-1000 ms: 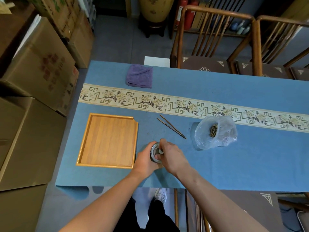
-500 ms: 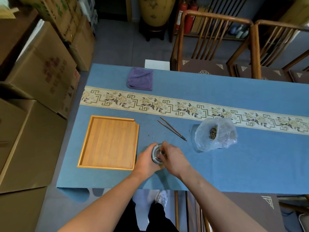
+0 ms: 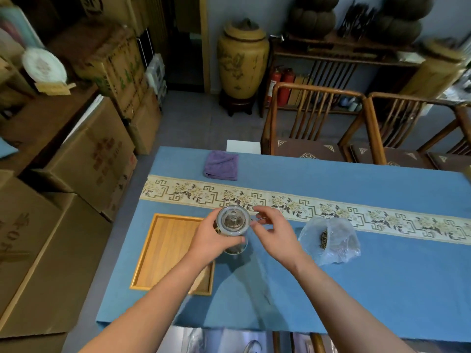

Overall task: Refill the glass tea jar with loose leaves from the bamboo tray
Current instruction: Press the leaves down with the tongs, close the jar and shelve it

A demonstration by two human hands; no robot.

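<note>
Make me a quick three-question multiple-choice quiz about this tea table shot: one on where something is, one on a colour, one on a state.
1. Where does the bamboo tray lie?
A. left of the glass jar
B. on a chair
C. under the plastic bag

2. What colour is the folded cloth?
A. red
B. purple
C. white

3. How is the jar held?
A. lying on the tray
B. standing untouched
C. gripped by the left hand

Answers:
1 A, the tray sits toward the table's left edge.
2 B, the cloth is purple against the blue tablecloth.
3 C, the left hand wraps the jar while the right hand hovers beside it.
</note>
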